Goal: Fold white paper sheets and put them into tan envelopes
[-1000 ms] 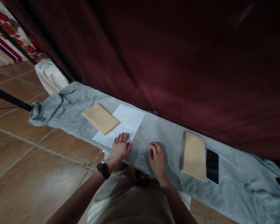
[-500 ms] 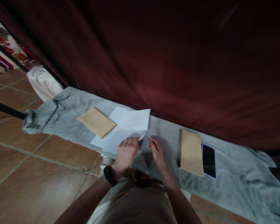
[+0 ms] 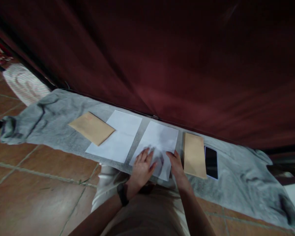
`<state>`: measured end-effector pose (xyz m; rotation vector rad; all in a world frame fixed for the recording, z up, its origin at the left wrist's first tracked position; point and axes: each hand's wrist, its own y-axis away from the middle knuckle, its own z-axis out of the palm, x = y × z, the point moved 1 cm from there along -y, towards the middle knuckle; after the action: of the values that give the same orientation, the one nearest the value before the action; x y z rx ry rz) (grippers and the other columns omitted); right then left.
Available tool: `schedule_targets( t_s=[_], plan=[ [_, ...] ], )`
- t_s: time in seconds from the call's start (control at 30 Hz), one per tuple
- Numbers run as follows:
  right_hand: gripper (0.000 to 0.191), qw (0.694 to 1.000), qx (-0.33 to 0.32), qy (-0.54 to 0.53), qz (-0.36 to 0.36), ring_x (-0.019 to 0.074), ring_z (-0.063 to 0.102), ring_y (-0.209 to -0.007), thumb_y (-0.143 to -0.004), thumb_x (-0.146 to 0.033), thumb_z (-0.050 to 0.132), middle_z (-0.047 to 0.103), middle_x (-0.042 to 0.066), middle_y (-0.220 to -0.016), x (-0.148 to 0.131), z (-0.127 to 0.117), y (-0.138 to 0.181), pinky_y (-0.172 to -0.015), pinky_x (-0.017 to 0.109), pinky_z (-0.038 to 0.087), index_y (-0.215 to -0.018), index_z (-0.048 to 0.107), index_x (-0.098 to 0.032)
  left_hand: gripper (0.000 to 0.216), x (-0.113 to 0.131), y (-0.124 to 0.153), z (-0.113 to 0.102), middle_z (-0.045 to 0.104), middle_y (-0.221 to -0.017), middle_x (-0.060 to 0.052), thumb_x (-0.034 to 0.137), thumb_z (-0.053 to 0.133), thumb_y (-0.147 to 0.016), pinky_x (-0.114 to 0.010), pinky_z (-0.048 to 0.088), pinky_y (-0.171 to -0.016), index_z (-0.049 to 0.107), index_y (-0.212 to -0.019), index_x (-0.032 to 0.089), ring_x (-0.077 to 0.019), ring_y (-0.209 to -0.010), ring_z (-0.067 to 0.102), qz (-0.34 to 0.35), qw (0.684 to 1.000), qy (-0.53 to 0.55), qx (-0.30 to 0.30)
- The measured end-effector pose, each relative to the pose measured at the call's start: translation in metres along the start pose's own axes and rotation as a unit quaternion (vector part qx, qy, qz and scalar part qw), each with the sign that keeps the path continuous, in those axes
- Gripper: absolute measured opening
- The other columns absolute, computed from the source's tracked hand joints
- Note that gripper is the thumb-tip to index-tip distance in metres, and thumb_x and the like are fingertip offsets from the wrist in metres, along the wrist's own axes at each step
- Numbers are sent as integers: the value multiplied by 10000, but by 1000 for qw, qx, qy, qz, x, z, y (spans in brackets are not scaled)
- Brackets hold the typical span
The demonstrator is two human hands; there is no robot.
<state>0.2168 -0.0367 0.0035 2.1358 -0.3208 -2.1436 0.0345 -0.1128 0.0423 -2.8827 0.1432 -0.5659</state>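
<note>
A white sheet of paper (image 3: 159,134) lies on the grey cloth (image 3: 236,190) in front of me, with shadows across its lower part. My left hand (image 3: 142,167), with a dark band at its wrist, rests palm down on the sheet's lower left, fingers spread. At the right edge, my right hand (image 3: 176,164) has its thumb over the paper and its fingers by the border, holding that edge. To the left lies another white sheet (image 3: 123,131), partly covered by a tilted brown envelope (image 3: 92,127).
Right of my right hand lies a stack of brown envelopes (image 3: 194,155), beside a dark-screened phone (image 3: 211,162). A dark red curtain (image 3: 162,65) hangs behind the cloth-covered surface. Striped fabric (image 3: 27,83) hangs at the left, above the tiled floor (image 3: 39,190).
The top sheet has come off the other one to the right and now lies flat. My left hand has opened onto it. My right hand has moved to its right edge.
</note>
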Motion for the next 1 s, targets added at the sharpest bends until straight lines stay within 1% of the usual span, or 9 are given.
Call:
schedule_targets(
  t_s=[0.1, 0.17, 0.37, 0.53, 0.63, 0.7, 0.8, 0.9, 1.0],
  plan=[
    [419, 1000, -7, -13, 6, 280, 707, -884, -693, -500, 728, 773, 105, -1030, -1, -2, -10, -828, 424, 577, -966, 719, -182, 460, -38, -9, 5, 540, -1481, -160, 394, 513, -1001, -506, 496, -1066, 517, -1426, 217, -321, -1305, 562, -74, 997, 10, 35],
    [425, 1000, -10, -4, 0, 280, 711, -898, -684, -484, 733, 774, 103, -1028, 1, -2, -19, -836, 422, 577, -983, 713, -182, 463, -52, -13, 9, 535, -1471, -172, 340, 534, -980, -504, 501, -1067, 522, -1418, 191, -320, -1286, 572, -93, 995, 25, 33],
    [362, 994, 3, 90, -54, 266, 706, -899, -734, -492, 694, 766, 79, -965, 13, -3, -38, -820, 422, 588, -962, 685, -211, 536, -57, -10, 16, 533, -1434, -161, 165, 559, -889, -522, 500, -1083, 538, -1424, 192, -327, -1279, 558, -95, 993, 60, 40],
    [392, 980, 36, 160, -111, 263, 708, -888, -763, -412, 664, 758, 75, -998, 18, -4, -32, -791, 402, 593, -1101, 660, -213, 521, -67, -9, 18, 586, -1300, -117, 124, 528, -861, -455, 556, -1037, 592, -1370, 220, -261, -1128, 639, -114, 984, 129, 43],
    [525, 955, 62, 243, -157, 258, 707, -846, -835, -358, 583, 738, 94, -1040, 17, -2, -23, -753, 380, 583, -1331, 564, -187, 515, -71, -11, 18, 590, -1250, -109, 113, 523, -851, -447, 568, -1023, 611, -1347, 221, -246, -1055, 662, -124, 980, 149, 44],
    [591, 929, 92, 311, -177, 268, 702, -832, -885, -327, 521, 712, 135, -1093, 14, -2, -15, -732, 384, 569, -1447, 470, -150, 514, -70, -12, 18, 590, -1231, -107, 104, 519, -846, -453, 568, -1027, 619, -1336, 224, -248, -1051, 664, -125, 979, 154, 46],
    [556, 877, 124, 424, -189, 305, 687, -944, -942, -275, 458, 650, 198, -1192, 4, -3, -2, -790, 423, 559, -1477, 453, -124, 519, -69, -12, 18, 579, -1250, -114, 83, 505, -846, -457, 570, -1021, 623, -1332, 220, -253, -1059, 664, -124, 980, 147, 44],
    [481, 833, 101, 492, -232, 339, 610, -1173, -972, -213, 444, 586, 214, -1324, -9, -1, 6, -961, 504, 521, -1446, 508, -155, 512, -70, -11, 17, 568, -1275, -118, 89, 508, -858, -442, 578, -1005, 613, -1342, 217, -253, -1065, 666, -118, 983, 133, 35],
    [480, 816, 42, 497, -291, 322, 478, -1378, -1005, -194, 426, 486, 189, -1508, -16, 7, 10, -1091, 531, 456, -1481, 481, -182, 483, -69, -10, 12, 557, -1311, -134, 118, 500, -894, -430, 575, -1003, 598, -1360, 199, -255, -1084, 666, -101, 988, 112, 18]
  ],
)
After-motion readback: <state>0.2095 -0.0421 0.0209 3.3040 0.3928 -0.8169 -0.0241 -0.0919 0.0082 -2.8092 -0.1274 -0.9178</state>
